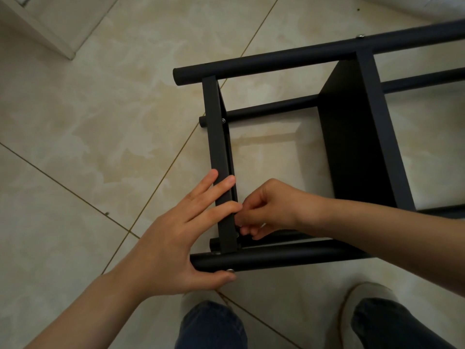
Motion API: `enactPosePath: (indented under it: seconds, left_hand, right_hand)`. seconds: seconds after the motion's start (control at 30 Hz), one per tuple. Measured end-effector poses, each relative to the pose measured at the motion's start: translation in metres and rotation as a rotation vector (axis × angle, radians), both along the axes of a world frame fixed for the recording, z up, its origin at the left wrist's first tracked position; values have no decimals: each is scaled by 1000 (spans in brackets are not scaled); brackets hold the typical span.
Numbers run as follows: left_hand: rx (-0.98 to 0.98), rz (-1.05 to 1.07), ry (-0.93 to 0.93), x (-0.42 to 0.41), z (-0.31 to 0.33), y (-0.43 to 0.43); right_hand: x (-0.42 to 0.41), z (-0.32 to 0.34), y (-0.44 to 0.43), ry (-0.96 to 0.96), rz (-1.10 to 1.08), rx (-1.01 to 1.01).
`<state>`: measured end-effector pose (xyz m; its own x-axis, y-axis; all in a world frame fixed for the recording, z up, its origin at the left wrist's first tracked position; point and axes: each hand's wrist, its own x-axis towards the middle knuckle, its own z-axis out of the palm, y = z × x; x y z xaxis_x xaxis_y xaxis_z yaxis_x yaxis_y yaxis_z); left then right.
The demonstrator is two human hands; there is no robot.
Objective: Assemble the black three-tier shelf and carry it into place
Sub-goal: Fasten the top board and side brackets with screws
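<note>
Left fingers [221, 183] straight and spread, lying flat across the edge of the end panel [217, 137]. Left thumb [224, 276] sits under the near tube [289, 256], tip right beside a silver screw head [229, 270]. So the left hand [171, 245] braces that corner between flat fingers and thumb, with nothing gripped.

Right fingers [247, 231] are curled and bunched at the inner face of the same panel, low, near its joint with the near tube. Can't tell if they pinch a fastener or just touch the panel; the tips hide it. Right hand [266, 210] reaches in from the right, through the frame.

Black shelf [357, 152] lies on its side on the tiled floor [88, 122], tubes horizontal, panels standing on edge. 2 panels are in view. Far tube [302, 55] runs along the top, with another screw head [361, 36] on it.

Jeans [211, 323] and a light shoe [364, 290] sit at the bottom edge, just beside the near tube.
</note>
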<state>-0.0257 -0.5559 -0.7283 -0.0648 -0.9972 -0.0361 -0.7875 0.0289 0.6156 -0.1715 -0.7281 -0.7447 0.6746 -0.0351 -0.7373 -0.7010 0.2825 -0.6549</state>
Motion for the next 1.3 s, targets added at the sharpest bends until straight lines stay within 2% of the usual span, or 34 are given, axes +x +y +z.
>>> enactPosePath:
  seconds: [0.17, 0.7, 1.03, 1.3]
  left_hand:
    - [-1, -2, 3, 1, -1, 0]
    - [-3, 2, 12, 1, -2, 1]
    - [-4, 2, 5, 1, -2, 1]
    - [0, -2, -5, 0, -2, 1]
  right_hand:
    - [5, 3, 6, -71, 29, -31]
    - [2, 3, 4, -30, 91, 53]
    - [1, 3, 1, -80, 115, 91]
    - [4, 1, 2, -24, 179, 132]
